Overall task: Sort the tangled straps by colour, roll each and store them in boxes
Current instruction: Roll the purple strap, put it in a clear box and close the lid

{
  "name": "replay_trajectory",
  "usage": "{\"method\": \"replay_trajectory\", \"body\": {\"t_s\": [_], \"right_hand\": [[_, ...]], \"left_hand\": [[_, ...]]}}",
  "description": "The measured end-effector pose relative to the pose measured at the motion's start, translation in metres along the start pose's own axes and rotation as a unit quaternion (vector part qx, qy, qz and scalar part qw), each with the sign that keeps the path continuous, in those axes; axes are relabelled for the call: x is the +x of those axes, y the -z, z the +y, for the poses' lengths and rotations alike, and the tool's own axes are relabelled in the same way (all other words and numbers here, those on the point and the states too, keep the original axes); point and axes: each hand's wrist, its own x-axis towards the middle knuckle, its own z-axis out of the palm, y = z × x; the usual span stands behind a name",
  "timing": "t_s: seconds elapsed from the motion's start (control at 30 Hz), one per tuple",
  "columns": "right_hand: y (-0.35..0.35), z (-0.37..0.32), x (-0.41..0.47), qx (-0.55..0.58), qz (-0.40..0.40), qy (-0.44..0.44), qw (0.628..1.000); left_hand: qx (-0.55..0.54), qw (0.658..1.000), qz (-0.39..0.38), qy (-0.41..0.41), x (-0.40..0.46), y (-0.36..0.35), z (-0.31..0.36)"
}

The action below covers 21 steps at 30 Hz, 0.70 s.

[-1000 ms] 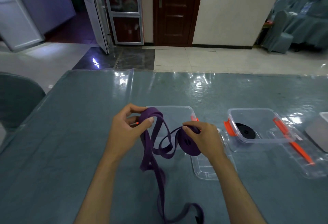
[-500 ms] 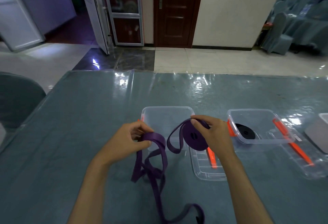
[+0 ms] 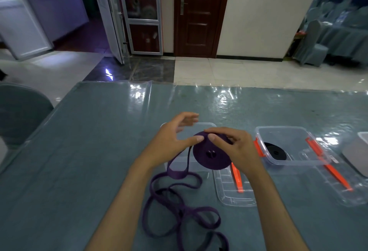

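Head view: right hand (image 3: 237,149) grips the half-wound purple roll (image 3: 209,156) above an unfilled box (image 3: 207,125); left hand (image 3: 169,141), seemingly open, thumbs it. Loose tail (image 3: 179,207) remains; black roll (image 3: 275,151) is boxed.

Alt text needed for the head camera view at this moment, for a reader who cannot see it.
A person's right hand grips a partly wound purple strap roll above a grey-blue table, while the left hand touches its edge with the thumb. The unrolled purple tail loops across the table; beside it, a clear box holds a black rolled strap.
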Motion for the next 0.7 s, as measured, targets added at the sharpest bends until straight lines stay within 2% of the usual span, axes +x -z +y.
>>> {"method": "replay_trajectory", "body": {"t_s": [0.1,0.27,0.43,0.6,0.7], "right_hand": [[0.0,-0.01,0.003,0.021,0.005,0.032,0.999],[-0.001,-0.016,0.005,0.052,0.046,0.038,0.997],[-0.007,-0.016,0.005,0.083,0.07,0.013,0.994],[0.0,-0.017,0.009,0.138,-0.049,-0.061,0.987],[0.004,-0.018,0.009,0.142,-0.011,-0.052,0.988]], "left_hand": [[-0.091,0.996,-0.005,-0.002,0.008,0.002,0.001],[-0.101,0.993,0.044,-0.034,0.006,-0.003,0.005],[-0.122,0.992,0.016,-0.022,0.001,0.005,0.002],[-0.131,0.987,0.092,-0.03,-0.001,0.001,0.0],[-0.137,0.987,0.079,-0.015,-0.003,0.0,-0.002]]}}
